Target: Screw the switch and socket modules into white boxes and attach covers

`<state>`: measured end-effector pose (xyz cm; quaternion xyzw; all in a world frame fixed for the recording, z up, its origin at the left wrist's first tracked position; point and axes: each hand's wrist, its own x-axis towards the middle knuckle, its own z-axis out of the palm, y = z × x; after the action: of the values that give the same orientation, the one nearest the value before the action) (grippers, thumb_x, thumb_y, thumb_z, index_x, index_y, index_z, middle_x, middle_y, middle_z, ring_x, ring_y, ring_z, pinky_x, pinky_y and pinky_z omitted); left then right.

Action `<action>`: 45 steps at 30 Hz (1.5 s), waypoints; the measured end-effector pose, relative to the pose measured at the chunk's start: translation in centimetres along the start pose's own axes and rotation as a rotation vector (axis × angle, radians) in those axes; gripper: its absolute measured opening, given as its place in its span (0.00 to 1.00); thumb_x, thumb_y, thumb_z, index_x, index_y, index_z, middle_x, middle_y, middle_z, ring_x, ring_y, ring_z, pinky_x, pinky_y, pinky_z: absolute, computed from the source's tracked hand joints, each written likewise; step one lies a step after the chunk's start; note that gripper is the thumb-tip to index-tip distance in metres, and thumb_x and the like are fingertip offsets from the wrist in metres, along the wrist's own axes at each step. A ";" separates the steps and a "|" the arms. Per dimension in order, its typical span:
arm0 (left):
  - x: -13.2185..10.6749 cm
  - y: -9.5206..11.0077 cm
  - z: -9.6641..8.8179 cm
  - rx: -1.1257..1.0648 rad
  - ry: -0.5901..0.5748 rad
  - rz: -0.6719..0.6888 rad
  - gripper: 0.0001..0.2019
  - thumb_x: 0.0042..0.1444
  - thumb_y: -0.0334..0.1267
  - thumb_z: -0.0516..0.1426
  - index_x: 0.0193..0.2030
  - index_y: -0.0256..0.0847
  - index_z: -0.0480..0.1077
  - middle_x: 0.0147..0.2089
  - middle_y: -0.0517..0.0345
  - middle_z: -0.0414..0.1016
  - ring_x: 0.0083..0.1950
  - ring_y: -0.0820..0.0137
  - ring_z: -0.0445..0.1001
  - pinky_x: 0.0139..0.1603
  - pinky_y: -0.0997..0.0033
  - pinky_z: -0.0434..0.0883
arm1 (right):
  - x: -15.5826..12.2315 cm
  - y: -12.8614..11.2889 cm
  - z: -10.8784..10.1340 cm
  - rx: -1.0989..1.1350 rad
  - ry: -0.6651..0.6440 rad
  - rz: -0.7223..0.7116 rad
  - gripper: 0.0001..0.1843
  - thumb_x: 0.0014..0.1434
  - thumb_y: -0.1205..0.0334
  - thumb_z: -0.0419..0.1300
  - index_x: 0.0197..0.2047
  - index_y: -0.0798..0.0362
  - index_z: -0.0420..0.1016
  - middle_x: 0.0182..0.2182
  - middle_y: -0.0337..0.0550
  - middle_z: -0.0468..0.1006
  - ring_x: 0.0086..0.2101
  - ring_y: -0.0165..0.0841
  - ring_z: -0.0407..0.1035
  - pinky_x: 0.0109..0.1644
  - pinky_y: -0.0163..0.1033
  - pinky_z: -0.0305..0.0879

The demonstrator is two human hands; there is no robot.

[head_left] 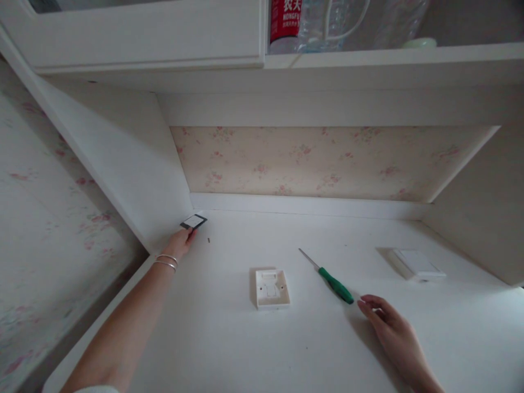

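The right hand point(387, 322) is held palm inward above a white desktop point(229, 349), wrist entering from the lower right, fingers half-curled and a narrow gap left between thumb and fingertips; nothing is seen gripped in it. Just beyond its fingertips, to the left, a green-handled screwdriver point(336, 285) is laid flat, its butt end turned toward that hand and its long axis slanted away, shaft tip pointed to the far left. Whether the handle is touched cannot be told for certain; a slight gap is suggested. Of the two hands, the right is clearly the nearer to the tool.

The left arm is stretched well forward, two bracelets point(167, 262) worn at the wrist. By the left hand point(183, 243), a dark-edged panel point(194, 221) is pinched at its near edge, close to the desk's back left corner. A small dark piece point(208, 240) is seen just beside it.

Between the arms, left of the screwdriver, a shallow white box point(272, 289) is set open side up. A second, closed white case point(420, 265) is placed at the far right, beyond the right hand.
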<state>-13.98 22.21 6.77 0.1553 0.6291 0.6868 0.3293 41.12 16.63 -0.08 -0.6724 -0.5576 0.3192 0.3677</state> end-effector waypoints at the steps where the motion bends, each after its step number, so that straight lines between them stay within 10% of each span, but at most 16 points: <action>1: -0.3 -0.3 0.2 -0.023 -0.002 -0.024 0.04 0.61 0.29 0.55 0.41 0.32 0.68 0.39 0.55 0.71 0.35 0.73 0.73 0.34 0.73 0.74 | 0.0 -0.1 0.0 0.023 0.011 0.012 0.24 0.48 0.39 0.59 0.40 0.49 0.73 0.26 0.38 0.74 0.23 0.31 0.62 0.25 0.35 0.56; 7: -6.3 -2.2 1.5 -0.136 -0.152 -0.099 0.06 0.54 0.21 0.57 0.28 0.31 0.70 0.31 0.53 0.74 0.27 0.78 0.71 0.29 0.82 0.72 | -1.9 -4.5 1.9 0.306 0.012 -0.057 0.20 0.51 0.43 0.60 0.39 0.50 0.72 0.19 0.35 0.64 0.21 0.29 0.56 0.22 0.34 0.51; 16: -17.2 -7.9 3.9 -0.113 -0.535 -0.081 0.14 0.48 0.41 0.65 0.39 0.35 0.73 0.36 0.54 0.74 0.27 0.79 0.69 0.27 0.81 0.68 | -1.6 -12.8 9.9 0.588 -0.277 -0.176 0.17 0.52 0.47 0.62 0.36 0.52 0.71 0.24 0.35 0.65 0.20 0.25 0.54 0.21 0.33 0.48; 28: -19.5 -9.1 4.0 0.209 -0.833 0.003 0.18 0.56 0.50 0.57 0.40 0.33 0.73 0.20 0.61 0.66 0.21 0.74 0.64 0.21 0.78 0.63 | -1.9 -10.7 12.4 0.484 -0.323 -0.112 0.21 0.52 0.44 0.61 0.41 0.52 0.75 0.27 0.40 0.71 0.23 0.28 0.57 0.23 0.33 0.50; 45: -20.3 -9.0 3.7 0.251 -0.887 -0.021 0.24 0.56 0.49 0.57 0.56 0.36 0.68 0.26 0.58 0.71 0.23 0.74 0.68 0.22 0.77 0.67 | -2.4 -10.1 12.3 0.490 -0.418 -0.085 0.21 0.55 0.46 0.59 0.41 0.56 0.75 0.16 0.34 0.64 0.18 0.25 0.55 0.20 0.32 0.48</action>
<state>5.61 11.83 2.74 0.4664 0.5073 0.4692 0.5522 25.17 17.06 2.15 -0.4599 -0.5552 0.5592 0.4093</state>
